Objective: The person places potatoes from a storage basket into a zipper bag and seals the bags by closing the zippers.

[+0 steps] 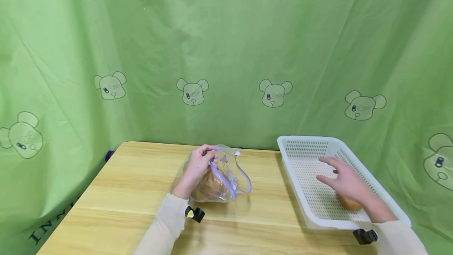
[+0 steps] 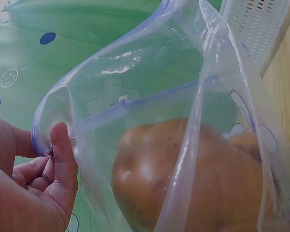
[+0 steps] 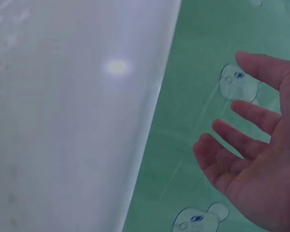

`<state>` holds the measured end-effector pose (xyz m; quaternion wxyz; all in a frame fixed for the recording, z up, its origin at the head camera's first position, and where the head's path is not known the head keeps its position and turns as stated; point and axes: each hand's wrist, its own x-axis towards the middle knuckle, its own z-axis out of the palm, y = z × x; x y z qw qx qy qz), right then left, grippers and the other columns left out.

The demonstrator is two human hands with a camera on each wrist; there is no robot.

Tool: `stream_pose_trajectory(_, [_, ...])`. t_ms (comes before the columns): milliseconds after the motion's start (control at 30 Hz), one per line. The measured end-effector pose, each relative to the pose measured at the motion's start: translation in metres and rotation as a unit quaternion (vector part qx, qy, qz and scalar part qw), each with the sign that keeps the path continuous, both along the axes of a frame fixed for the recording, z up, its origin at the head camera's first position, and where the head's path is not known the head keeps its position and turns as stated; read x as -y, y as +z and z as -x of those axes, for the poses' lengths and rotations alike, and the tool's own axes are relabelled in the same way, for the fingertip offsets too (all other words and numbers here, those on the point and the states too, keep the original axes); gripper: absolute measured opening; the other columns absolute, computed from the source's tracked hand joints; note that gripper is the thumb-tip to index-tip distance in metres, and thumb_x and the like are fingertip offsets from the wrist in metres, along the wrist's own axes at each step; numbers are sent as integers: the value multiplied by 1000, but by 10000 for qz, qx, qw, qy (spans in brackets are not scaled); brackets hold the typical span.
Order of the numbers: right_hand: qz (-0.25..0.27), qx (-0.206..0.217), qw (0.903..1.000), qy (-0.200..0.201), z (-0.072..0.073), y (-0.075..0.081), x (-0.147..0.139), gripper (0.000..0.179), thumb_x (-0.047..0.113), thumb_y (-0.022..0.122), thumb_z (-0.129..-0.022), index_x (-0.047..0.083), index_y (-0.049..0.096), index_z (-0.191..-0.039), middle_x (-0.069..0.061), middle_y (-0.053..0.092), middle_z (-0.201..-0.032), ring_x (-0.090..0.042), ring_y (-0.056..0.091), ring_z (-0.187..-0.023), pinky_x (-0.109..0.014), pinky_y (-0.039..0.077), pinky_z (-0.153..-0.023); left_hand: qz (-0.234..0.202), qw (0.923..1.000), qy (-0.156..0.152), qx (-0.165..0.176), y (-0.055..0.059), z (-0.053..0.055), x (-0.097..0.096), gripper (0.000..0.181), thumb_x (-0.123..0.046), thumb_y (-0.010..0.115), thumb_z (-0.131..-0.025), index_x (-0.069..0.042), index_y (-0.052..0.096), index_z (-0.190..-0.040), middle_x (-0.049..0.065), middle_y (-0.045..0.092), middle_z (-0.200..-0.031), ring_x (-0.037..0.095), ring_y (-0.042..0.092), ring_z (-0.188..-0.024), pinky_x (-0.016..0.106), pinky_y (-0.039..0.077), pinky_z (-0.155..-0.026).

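Note:
My left hand (image 1: 198, 164) pinches the rim of a clear zip bag (image 1: 221, 195) with a purple closure, which sits on the table. The bag's mouth gapes to the right. Inside, seen closer in the left wrist view, are smooth brown lumpy items (image 2: 145, 179); their kind is unclear. Over a white plastic basket (image 1: 341, 223) my right hand (image 1: 345, 178) hovers with thumb and fingers spread, holding nothing. Beneath its wrist lies an orange-brown rounded item (image 1: 349, 204), partly hidden by the arm. In the right wrist view, the basket's wall (image 3: 87, 121) stands beside the fingers.
The wooden table (image 1: 138, 184) carries the bag near its middle and the slotted basket at its right. A green curtain (image 1: 226, 50) with bear-head prints hangs close behind the table's back edge and along both sides.

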<state>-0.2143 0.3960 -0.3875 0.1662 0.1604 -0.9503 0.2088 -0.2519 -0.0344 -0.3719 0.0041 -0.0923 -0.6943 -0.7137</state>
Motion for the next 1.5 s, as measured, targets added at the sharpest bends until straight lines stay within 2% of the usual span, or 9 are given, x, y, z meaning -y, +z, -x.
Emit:
stream_pose_trajectory(167, [37,16,9999,94,2,-10,-19,63,23,77,-79,-8,51,-126,-33,47,-125,-48,46,-108,-61,46,-81,-114,9999,-27,-9,-16,13,0,23,-1,49,-95,10,58,-113,21,59,-88,14,55,-70,25,51,-61])
stream_pose_trajectory(267, [91,115,9999,84,3,-15,-30,64,24,77,-79,-9,50,-127,-33,45,-127,-49,44,-110,-62,44,-83,-207,9998,-23,-34,-20,16,0,23,-3,49,-96,9,58,-113,17,59,-86,13,55,-70,23,51,-60])
stream_pose_trajectory(533, [192,577,9982,-9,7,-30,-60,72,27,78,-77,-10,46,-129,-37,42,-128,-55,39,-113,-70,33,-87,-287,9996,30,-25,-23,16,0,22,-3,50,-95,8,59,-111,15,59,-84,12,55,-68,20,51,-58])
stream_pose_trajectory(600, [199,679,9975,-62,10,-34,-67,74,28,78,-77,-11,45,-130,-38,41,-129,-57,38,-113,-71,31,-87,-317,9995,-7,-12,-16,10,0,22,-1,50,-95,10,58,-111,19,59,-85,13,55,-68,20,51,-58])
stream_pose_trajectory(700, [200,803,9965,-139,13,-40,-75,75,29,78,-76,-10,44,-131,-39,40,-129,-58,36,-114,-72,29,-88,-375,9993,-17,-21,-17,10,0,22,0,49,-94,11,58,-111,17,59,-83,12,55,-67,20,51,-57])
stream_pose_trajectory(867, [171,1006,9946,-198,16,-50,-86,77,28,78,-76,-12,43,-131,-40,38,-130,-58,34,-115,-73,27,-88,-341,9994,40,-6,-23,17,-1,21,-2,50,-95,9,59,-111,10,58,-80,12,55,-67,19,50,-57])
stream_pose_trajectory(1033, [126,1100,9936,-204,16,-59,-92,76,25,79,-75,-14,43,-129,-41,38,-128,-58,35,-113,-73,28,-87,-381,9992,-96,55,-19,14,0,22,-1,49,-95,11,57,-112,15,58,-84,14,54,-68,20,50,-58])
stream_pose_trajectory(1267, [4,1151,9930,-266,15,-66,-97,78,24,80,-73,-16,42,-129,-43,42,-122,-57,42,-107,-69,37,-82,-308,9994,-133,-3,0,-1,2,23,3,47,-95,16,54,-111,21,57,-84,15,54,-69,21,51,-60])
stream_pose_trajectory(1500, [-93,1368,9902,-271,16,-73,-102,82,24,80,-73,-17,39,-130,-43,43,-121,-53,49,-101,-61,45,-78,-290,9996,-45,-12,-20,16,1,22,-1,49,-95,11,58,-111,11,59,-81,13,54,-68,22,51,-58])
